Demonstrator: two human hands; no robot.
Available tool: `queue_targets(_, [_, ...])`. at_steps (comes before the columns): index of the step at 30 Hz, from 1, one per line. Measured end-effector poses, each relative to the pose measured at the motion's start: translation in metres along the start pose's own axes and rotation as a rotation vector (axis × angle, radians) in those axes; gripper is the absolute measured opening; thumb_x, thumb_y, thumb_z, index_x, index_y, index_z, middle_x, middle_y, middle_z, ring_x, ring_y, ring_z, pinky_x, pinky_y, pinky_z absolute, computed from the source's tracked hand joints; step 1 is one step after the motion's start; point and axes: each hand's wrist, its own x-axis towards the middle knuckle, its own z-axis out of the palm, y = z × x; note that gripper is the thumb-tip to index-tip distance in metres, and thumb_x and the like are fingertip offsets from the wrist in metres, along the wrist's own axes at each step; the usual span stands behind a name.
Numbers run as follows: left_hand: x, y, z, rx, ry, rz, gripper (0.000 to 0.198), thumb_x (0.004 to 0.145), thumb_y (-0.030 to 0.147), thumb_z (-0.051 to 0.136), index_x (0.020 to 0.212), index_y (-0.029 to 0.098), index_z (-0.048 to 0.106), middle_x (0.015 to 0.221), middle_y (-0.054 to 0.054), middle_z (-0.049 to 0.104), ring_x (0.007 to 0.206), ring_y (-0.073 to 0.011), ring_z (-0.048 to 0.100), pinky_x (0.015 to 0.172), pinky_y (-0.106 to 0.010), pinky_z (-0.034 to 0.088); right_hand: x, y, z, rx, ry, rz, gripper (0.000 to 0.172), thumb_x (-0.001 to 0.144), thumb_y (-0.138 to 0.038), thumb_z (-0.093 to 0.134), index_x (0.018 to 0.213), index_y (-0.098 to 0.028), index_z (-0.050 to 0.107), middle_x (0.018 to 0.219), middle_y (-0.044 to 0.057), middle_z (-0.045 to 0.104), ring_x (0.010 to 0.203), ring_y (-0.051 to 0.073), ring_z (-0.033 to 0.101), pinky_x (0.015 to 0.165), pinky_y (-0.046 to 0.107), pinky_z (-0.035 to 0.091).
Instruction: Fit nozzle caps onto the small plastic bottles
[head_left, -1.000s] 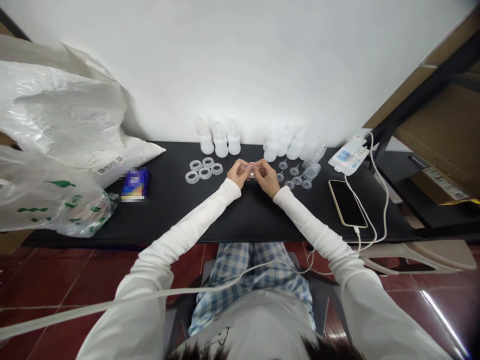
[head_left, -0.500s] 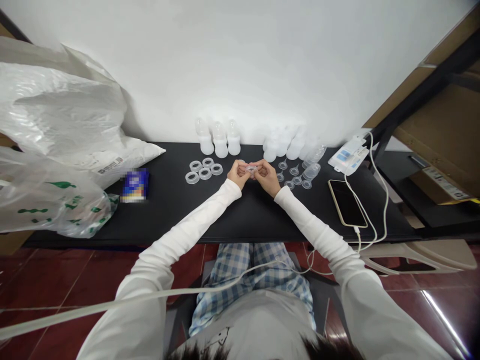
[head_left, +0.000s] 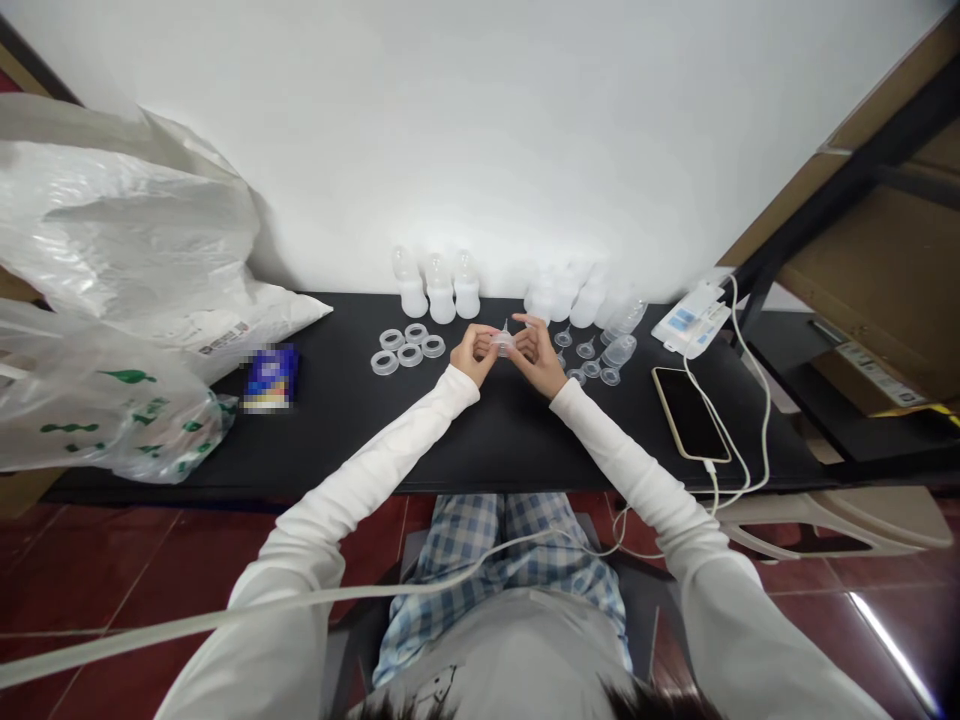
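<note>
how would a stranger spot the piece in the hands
Against the white wall stands a black table. Near its middle, between left hand and right hand, is a translucent piece with a thin upright tip. Unlike the loose rings and tipped discs nearby, it is held.

Rings left, discs right on the table

Three bottles stand behind the rings, other bottles behind the discs. A bag fills the far left, a packet beside it; right of the discs lies a phone.
</note>
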Motion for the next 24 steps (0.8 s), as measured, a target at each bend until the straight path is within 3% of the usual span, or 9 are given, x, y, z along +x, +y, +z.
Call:
queue_targets(2, [0.000, 0.005, 0.000, 0.019, 0.013, 0.039, 0.033, 0.073, 0.037, 0.077, 0.092, 0.022, 0.054, 0.086, -0.002, 0.070, 0.076, -0.0136, 0.069, 0.072, -0.026, 0.055, 0.003, -0.001, -0.009, 0.127, -0.031, 0.072, 0.063, 0.081, -0.068, 0.060, 0.130, -0.029, 0.048, 0.089, 0.000, 0.062, 0.079, 0.016, 0.064, 0.076, 0.033, 0.057])
queue_targets(7, [0.001, 0.012, 0.015, -0.061, -0.108, 0.121, 0.029, 0.077, 0.034, 0.073, 0.091, 0.022, 0.050, 0.103, -0.007, 0.071, 0.095, -0.0174, 0.070, 0.086, -0.033, 0.055, 0.011, -0.018, -0.037, 0.082, -0.080, 0.109, 0.045, 0.077, -0.059, 0.071, 0.105, -0.024, 0.066, 0.095, 0.004, 0.070, 0.090, 0.020, 0.067, 0.085, 0.037, 0.057])
queue_targets(10, [0.014, 0.007, 0.034, -0.089, -0.140, 0.155, 0.031, 0.080, 0.030, 0.069, 0.104, 0.022, 0.051, 0.117, -0.011, 0.066, 0.103, -0.0184, 0.068, 0.093, -0.036, 0.053, 0.017, -0.029, -0.059, 0.013, 0.111, 0.030, 0.039, 0.074, -0.055, 0.076, 0.096, -0.024, 0.067, 0.096, 0.004, 0.071, 0.089, 0.019, 0.067, 0.085, 0.036, 0.057])
queue_targets(13, [0.042, -0.005, 0.060, -0.005, -0.007, 0.058, 0.042, 0.074, 0.026, 0.075, 0.107, 0.021, 0.049, 0.120, -0.014, 0.061, 0.107, -0.0223, 0.064, 0.094, -0.039, 0.051, 0.023, -0.031, -0.080, -0.063, 0.316, -0.044, 0.039, 0.072, -0.055, 0.078, 0.091, -0.024, 0.063, 0.098, 0.004, 0.070, 0.088, 0.018, 0.066, 0.082, 0.036, 0.057])
queue_targets(15, [0.062, -0.013, 0.078, 0.072, 0.089, -0.014, 0.052, 0.064, 0.024, 0.084, 0.103, 0.021, 0.048, 0.117, -0.014, 0.061, 0.113, -0.0267, 0.060, 0.101, -0.044, 0.045, 0.025, -0.030, -0.090, -0.091, 0.371, -0.066, 0.041, 0.071, -0.055, 0.079, 0.089, -0.024, 0.061, 0.100, 0.004, 0.070, 0.090, 0.018, 0.066, 0.083, 0.036, 0.057])
queue_targets(18, [0.082, -0.017, 0.097, 0.200, 0.108, -0.105, 0.058, 0.055, 0.017, 0.089, 0.095, 0.021, 0.047, 0.106, -0.012, 0.061, 0.113, -0.0319, 0.057, 0.104, -0.050, 0.039, 0.026, -0.029, -0.097, -0.120, 0.386, -0.078, 0.041, 0.070, -0.054, 0.079, 0.088, -0.023, 0.059, 0.102, 0.004, 0.070, 0.090, 0.017, 0.066, 0.082, 0.035, 0.057])
queue_targets(21, [0.081, -0.014, 0.097, 0.286, 0.067, -0.113, 0.048, 0.059, 0.017, 0.086, 0.088, 0.020, 0.048, 0.094, -0.009, 0.060, 0.104, -0.0315, 0.058, 0.097, -0.047, 0.042, 0.023, -0.030, -0.099, -0.185, 0.362, -0.093, 0.037, 0.074, -0.052, 0.077, 0.090, -0.023, 0.062, 0.102, 0.004, 0.070, 0.089, 0.017, 0.066, 0.081, 0.035, 0.056])
queue_targets(24, [0.061, -0.009, 0.076, 0.326, 0.014, 0.066, 0.038, 0.067, 0.027, 0.083, 0.093, 0.019, 0.057, 0.086, -0.005, 0.057, 0.093, -0.0261, 0.059, 0.092, -0.042, 0.046, 0.021, -0.030, -0.100, -0.228, 0.328, -0.093, 0.034, 0.077, -0.051, 0.074, 0.093, -0.023, 0.065, 0.101, 0.004, 0.070, 0.090, 0.018, 0.066, 0.081, 0.034, 0.056])
